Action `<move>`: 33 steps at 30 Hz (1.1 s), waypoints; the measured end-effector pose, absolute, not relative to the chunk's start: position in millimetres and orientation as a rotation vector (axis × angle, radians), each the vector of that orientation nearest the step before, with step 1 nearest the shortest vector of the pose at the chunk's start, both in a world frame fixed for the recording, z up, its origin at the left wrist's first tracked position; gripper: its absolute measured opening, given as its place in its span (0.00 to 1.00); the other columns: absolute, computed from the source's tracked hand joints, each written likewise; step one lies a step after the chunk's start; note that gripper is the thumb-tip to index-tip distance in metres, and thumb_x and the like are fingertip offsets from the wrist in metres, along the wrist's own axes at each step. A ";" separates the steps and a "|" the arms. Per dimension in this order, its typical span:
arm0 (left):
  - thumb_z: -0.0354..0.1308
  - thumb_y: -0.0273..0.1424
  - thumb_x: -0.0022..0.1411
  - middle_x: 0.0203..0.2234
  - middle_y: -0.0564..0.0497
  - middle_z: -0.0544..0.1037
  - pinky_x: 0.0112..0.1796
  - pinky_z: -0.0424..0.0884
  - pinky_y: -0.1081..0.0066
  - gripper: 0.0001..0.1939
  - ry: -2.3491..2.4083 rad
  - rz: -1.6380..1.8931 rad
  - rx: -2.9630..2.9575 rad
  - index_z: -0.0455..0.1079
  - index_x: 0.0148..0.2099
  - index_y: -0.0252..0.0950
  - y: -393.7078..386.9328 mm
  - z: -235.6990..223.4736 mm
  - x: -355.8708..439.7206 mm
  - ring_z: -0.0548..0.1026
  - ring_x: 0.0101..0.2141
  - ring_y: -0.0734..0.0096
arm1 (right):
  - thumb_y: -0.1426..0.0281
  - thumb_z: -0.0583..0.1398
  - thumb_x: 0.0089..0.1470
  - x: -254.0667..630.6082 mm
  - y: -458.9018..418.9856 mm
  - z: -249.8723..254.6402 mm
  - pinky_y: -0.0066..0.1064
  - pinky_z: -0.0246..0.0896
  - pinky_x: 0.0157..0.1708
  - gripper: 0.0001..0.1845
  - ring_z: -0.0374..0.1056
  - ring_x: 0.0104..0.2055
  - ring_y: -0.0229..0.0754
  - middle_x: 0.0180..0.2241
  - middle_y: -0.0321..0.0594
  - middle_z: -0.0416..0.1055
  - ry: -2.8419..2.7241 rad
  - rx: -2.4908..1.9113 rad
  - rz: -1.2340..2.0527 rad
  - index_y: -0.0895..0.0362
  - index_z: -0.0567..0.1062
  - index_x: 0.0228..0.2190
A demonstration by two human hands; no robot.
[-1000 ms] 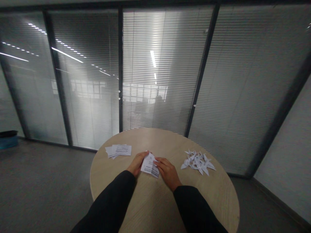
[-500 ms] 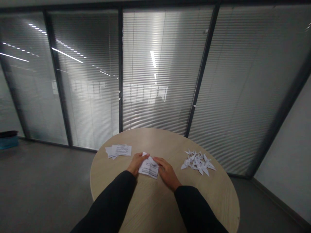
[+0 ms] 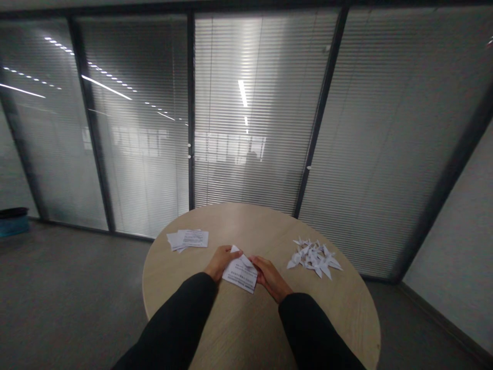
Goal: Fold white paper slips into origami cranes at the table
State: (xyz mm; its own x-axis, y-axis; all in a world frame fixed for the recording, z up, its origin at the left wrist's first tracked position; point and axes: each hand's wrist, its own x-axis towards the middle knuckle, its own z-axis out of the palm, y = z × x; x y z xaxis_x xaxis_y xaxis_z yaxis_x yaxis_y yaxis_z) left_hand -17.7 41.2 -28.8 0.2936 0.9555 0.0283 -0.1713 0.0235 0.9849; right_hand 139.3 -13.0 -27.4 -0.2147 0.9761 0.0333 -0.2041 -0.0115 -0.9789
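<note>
Between my hands is a sheet of printed paper (image 3: pixel 240 277), its upper edge partly folded over and its printed lines facing me. My left hand (image 3: pixel 221 262) pinches the paper's upper left, thumb on top. On the other side my right hand (image 3: pixel 268 276) grips the upper right edge, thumb and fingers closed on it. The fingers behind the paper are hidden. To the right lies a pile of folded white paper cranes (image 3: pixel 315 258). A loose stack of printed paper sheets (image 3: pixel 192 238) rests to the left.
Everything lies on a round wooden table (image 3: pixel 239 216). Behind it stands a glass partition with blinds (image 3: pixel 246 113) and dark frames. A blue bin-like container (image 3: pixel 14 224) sits on the grey floor at far left.
The paper has moved slightly toward me and to the right, and is tilted more. My right hand has shifted a little lower and right, its fingers now curled on the edge.
</note>
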 end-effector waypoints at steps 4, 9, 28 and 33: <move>0.67 0.39 0.39 0.18 0.49 0.74 0.21 0.64 0.72 0.18 0.865 1.076 1.259 0.69 0.27 0.29 39.6 -28.7 -14.8 0.72 0.19 0.70 | 0.53 0.63 0.42 139.9 -14.4 -26.2 0.32 0.63 0.32 0.21 0.68 0.32 0.42 0.27 0.37 0.71 -1.217 -0.978 1.467 0.59 0.73 0.29; 0.67 0.38 0.38 0.16 0.52 0.72 0.21 0.62 0.74 0.17 0.897 1.080 1.327 0.68 0.25 0.31 37.4 -25.2 -12.4 0.69 0.18 0.73 | 0.54 0.63 0.41 141.9 -13.5 -27.1 0.31 0.62 0.30 0.21 0.68 0.29 0.41 0.24 0.37 0.70 -1.220 -1.015 1.492 0.60 0.73 0.26; 0.68 0.38 0.38 0.19 0.52 0.74 0.23 0.63 0.74 0.19 0.892 1.035 1.361 0.73 0.32 0.31 36.7 -23.7 -13.1 0.71 0.20 0.72 | 0.56 0.67 0.34 146.2 -4.3 -37.8 0.27 0.58 0.25 0.21 0.65 0.23 0.36 0.21 0.35 0.70 -1.273 -1.193 1.386 0.61 0.72 0.23; 0.68 0.40 0.38 0.20 0.51 0.74 0.22 0.63 0.74 0.22 0.893 1.047 1.371 0.72 0.34 0.30 41.7 -28.6 -13.1 0.71 0.20 0.72 | 0.55 0.67 0.32 145.5 -2.6 -37.8 0.29 0.59 0.25 0.22 0.66 0.23 0.37 0.21 0.35 0.71 -1.275 -1.196 1.352 0.60 0.72 0.23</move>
State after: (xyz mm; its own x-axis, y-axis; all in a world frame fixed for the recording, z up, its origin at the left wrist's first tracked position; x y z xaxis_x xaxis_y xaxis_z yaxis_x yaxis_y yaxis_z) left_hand -13.1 41.7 -28.6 0.3162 0.9444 0.0901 -0.0597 -0.0750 0.9954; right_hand 145.5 -2.6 -37.8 -0.1288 0.9895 -0.0654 0.0073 -0.0650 -0.9979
